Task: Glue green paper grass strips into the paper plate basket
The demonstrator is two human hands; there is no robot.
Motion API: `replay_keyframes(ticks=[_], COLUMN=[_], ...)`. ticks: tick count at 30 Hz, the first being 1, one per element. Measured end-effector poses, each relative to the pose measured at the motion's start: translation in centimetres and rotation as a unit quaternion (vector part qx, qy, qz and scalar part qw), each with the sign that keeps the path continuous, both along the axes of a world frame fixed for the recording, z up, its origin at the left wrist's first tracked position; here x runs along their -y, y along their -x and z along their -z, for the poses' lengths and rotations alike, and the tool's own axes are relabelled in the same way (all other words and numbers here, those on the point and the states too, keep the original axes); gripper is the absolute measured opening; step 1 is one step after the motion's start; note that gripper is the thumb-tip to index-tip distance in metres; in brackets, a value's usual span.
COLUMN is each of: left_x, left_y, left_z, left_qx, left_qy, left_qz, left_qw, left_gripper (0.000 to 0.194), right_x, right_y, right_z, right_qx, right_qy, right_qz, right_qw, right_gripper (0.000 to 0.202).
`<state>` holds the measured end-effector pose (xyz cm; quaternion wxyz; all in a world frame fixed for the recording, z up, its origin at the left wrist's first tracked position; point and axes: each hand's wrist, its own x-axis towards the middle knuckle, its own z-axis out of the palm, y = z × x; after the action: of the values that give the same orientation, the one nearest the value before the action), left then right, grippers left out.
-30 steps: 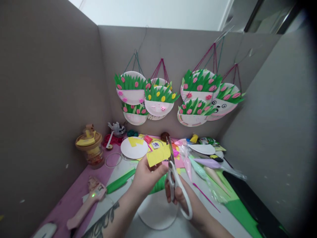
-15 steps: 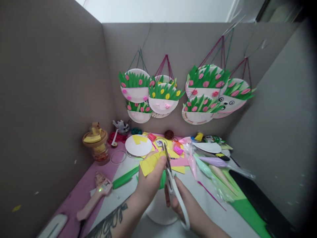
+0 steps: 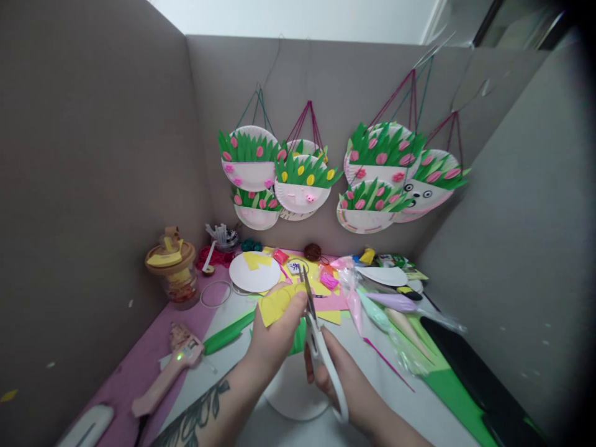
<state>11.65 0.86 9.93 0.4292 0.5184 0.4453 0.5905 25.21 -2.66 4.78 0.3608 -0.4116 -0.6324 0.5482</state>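
Observation:
My left hand (image 3: pixel 275 332) pinches a piece of yellow paper (image 3: pixel 275 302) with faint curved outlines drawn on it. White-handled scissors (image 3: pixel 329 366) are in my right hand (image 3: pixel 347 372), its fingers through the handles. Their blades (image 3: pixel 308 292) point away from me at the right edge of the yellow paper, slightly apart at the tips. Below my hands lies a white paper plate (image 3: pixel 295 394), with green paper (image 3: pixel 300 338) at its far edge, partly hidden by my hands.
A pink glue gun (image 3: pixel 162 379) with a lit green light lies at left, near a lidded cup (image 3: pixel 179 276). Bagged clay (image 3: pixel 384 316) and a black tray-like object (image 3: pixel 465 360) are at right. Decorated paper plates (image 3: pixel 305 192) hang on the back wall.
The whole view has shifted slightly, so things sit a little further left. My hands keep the same hold on the paper and scissors, with the blades still at the paper's edge.

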Motion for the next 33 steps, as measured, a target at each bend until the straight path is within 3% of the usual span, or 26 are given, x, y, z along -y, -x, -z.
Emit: replay_keyframes(ticks=[8, 25, 33], left_x=[-0.3, -0.4, -0.6], left_y=[0.3, 0.9, 1.1], left_z=[0.1, -1.0, -1.0], left_qx=[-0.002, -0.114, -0.100], left_qy=[0.015, 0.011, 0.009], left_qz=[0.001, -0.017, -0.030], left_qw=[1.000, 0.993, 0.994], left_gripper=[0.024, 0.027, 0.029], right_x=[-0.2, -0.5, -0.7], right_y=[-0.1, -0.5, -0.9], right_z=[0.0, -0.1, 0.0], right_qx=[-0.015, -0.026, -0.032], right_qy=[0.026, 0.026, 0.028], right_qz=[-0.002, -0.004, -0.020], right_qw=[1.000, 0.999, 0.999], right_gripper=[0.067, 0.058, 0.054])
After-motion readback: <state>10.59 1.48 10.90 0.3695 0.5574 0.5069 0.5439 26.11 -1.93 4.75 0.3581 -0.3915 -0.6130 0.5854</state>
